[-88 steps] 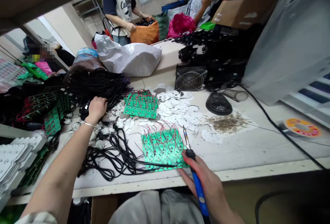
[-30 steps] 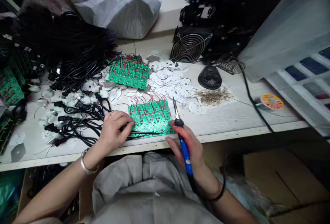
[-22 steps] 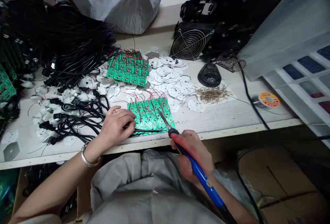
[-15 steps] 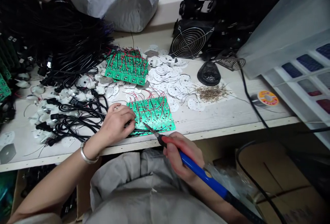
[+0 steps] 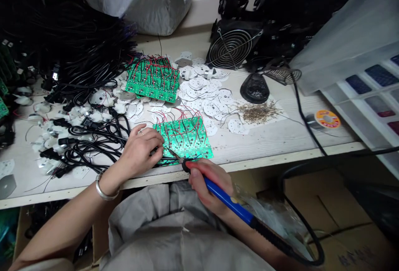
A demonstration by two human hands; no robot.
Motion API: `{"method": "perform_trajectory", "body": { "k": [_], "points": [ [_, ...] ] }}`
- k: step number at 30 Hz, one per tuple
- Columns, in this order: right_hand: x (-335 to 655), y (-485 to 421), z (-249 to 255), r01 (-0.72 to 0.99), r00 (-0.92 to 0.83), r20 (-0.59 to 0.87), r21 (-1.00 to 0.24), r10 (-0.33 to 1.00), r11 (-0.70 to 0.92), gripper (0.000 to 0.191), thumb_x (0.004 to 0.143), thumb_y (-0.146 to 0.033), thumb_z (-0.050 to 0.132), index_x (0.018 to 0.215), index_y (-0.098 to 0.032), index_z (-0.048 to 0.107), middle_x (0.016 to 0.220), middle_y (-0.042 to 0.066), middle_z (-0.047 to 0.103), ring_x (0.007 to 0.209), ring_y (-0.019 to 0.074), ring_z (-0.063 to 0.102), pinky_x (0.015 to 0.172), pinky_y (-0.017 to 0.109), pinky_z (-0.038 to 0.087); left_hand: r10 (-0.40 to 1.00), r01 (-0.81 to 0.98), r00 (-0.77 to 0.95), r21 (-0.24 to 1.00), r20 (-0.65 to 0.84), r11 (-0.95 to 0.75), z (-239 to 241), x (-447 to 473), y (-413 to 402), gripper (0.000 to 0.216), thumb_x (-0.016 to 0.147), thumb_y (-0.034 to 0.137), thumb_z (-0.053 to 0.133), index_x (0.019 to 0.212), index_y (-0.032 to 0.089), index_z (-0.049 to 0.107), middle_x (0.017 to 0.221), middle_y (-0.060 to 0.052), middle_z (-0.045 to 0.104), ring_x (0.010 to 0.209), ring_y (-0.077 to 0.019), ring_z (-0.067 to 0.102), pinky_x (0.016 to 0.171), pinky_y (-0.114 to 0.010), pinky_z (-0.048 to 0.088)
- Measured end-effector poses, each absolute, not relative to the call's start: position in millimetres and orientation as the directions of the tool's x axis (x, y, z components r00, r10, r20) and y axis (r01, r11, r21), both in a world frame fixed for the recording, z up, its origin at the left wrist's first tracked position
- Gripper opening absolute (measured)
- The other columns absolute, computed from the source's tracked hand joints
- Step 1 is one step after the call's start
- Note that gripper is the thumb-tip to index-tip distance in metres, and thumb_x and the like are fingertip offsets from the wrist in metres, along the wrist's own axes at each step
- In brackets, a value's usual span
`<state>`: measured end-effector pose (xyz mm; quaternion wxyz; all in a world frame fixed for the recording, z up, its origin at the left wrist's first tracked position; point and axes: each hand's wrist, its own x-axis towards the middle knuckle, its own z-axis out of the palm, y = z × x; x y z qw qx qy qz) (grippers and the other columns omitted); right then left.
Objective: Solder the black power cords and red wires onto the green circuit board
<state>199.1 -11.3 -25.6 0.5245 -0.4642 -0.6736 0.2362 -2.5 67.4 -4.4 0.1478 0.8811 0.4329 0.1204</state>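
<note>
R hand w/ sold. iron, tip prob. on PCB

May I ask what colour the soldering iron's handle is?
The handle is mostly blue, clearest in the head view.

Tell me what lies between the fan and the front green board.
In the head view, overlapping flat white pieces lie between the fan and the front green board.
</note>
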Motion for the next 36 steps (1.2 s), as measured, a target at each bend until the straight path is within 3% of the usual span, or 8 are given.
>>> {"method": "perform_trajectory", "body": {
  "k": [8,14,23,36],
  "points": [
    [198,-11,-27,0.36,0.002,0.488,-0.815,0.873,0.455,0.019,0.086,-0.012,0.053,0.097,-0.021,0.064,0.052,-0.006,0.06,0.044,0.0106,0.058,0.048,0.022,0.05,0.794,0.725,0.601,0.357,0.089,-0.589,-4,-2,68,0.017,0.084,0.019,0.047,0.074,0.019,0.061,0.089,0.0,0.07,0.089,-0.0164,0.062,0.103,-0.043,0.028],
    [196,-11,-28,0.367,-0.015,0.514,-0.795,0.858,0.483,0.019,0.085,-0.012,0.054,0.097,-0.022,0.065,0.055,-0.004,0.063,0.052,0.0129,0.063,0.051,0.023,0.053,0.795,0.727,0.599,0.351,0.097,-0.59,-7,-2,67,0.016,0.084,0.02,0.048,0.074,0.019,0.061,0.089,-0.001,0.07,0.089,-0.0161,0.062,0.105,-0.043,0.028],
    [202,-21,-30,0.283,0.124,0.397,-0.893,0.909,0.351,0.019,0.085,-0.015,0.055,0.096,-0.022,0.069,0.068,0.0,0.07,0.043,0.0107,0.06,0.038,0.02,0.048,0.807,0.742,0.586,0.351,0.076,-0.571,-5,-1,67,0.018,0.083,0.02,0.047,0.075,0.02,0.063,0.09,-0.001,0.07,0.088,-0.0168,0.062,0.105,-0.045,0.028],
    [200,-15,-29,0.338,0.124,0.423,-0.868,0.897,0.363,0.015,0.086,-0.016,0.055,0.092,-0.022,0.068,0.066,-0.001,0.069,0.047,0.0103,0.062,0.042,0.019,0.049,0.824,0.753,0.564,0.373,0.06,-0.542,-2,2,66,0.017,0.081,0.018,0.048,0.071,0.018,0.062,0.087,-0.002,0.07,0.087,-0.0178,0.06,0.1,-0.044,0.032]
  ]
}}
